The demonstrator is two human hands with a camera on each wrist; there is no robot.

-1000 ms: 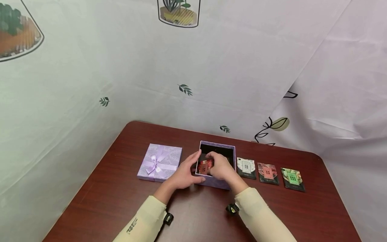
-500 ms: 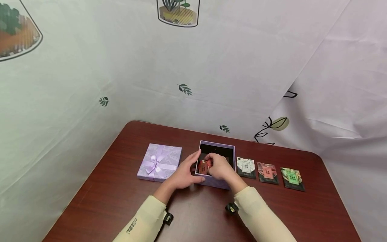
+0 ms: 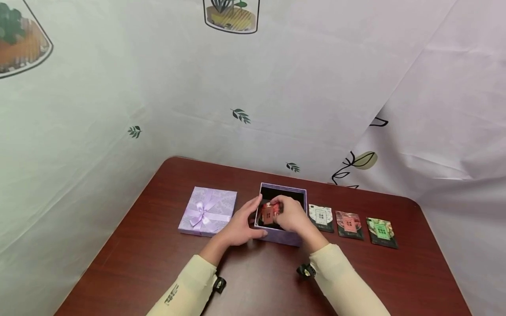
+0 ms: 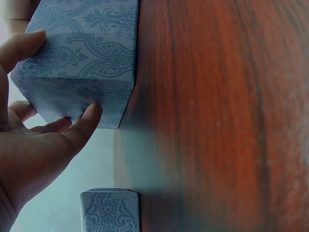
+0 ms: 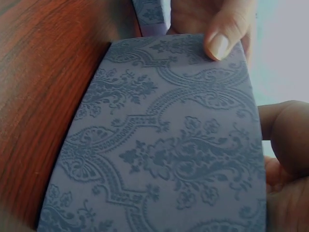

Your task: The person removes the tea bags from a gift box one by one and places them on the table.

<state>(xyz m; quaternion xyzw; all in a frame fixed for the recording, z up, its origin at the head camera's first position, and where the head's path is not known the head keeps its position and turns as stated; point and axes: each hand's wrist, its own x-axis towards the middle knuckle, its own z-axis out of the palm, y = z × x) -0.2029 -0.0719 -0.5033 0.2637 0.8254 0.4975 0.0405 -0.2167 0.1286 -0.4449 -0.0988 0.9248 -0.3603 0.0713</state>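
Note:
A purple patterned gift box (image 3: 281, 237) without its lid stands on the table, its inside black. My left hand (image 3: 240, 224) grips its near left corner, thumb on the front wall and fingers along the left side. In the left wrist view, the fingertips (image 4: 89, 116) touch the box wall (image 4: 87, 58). A red and black packet (image 3: 268, 214) is at the box opening, pinched by my right hand (image 3: 291, 214). In the right wrist view the box's front wall (image 5: 169, 145) covers most of the right hand's work; the packet is hidden there.
Left of the box lies its purple lid (image 3: 208, 211) with a ribbon bow. To its right, a white packet (image 3: 321, 217), a red packet (image 3: 349, 224) and a green packet (image 3: 381, 232) lie in a row on the brown table (image 3: 253, 281). White cloth hangs behind.
My right hand has risen a little in the box with the red and black packet, and more of the packet's face shows. The left hand keeps its place on the corner.

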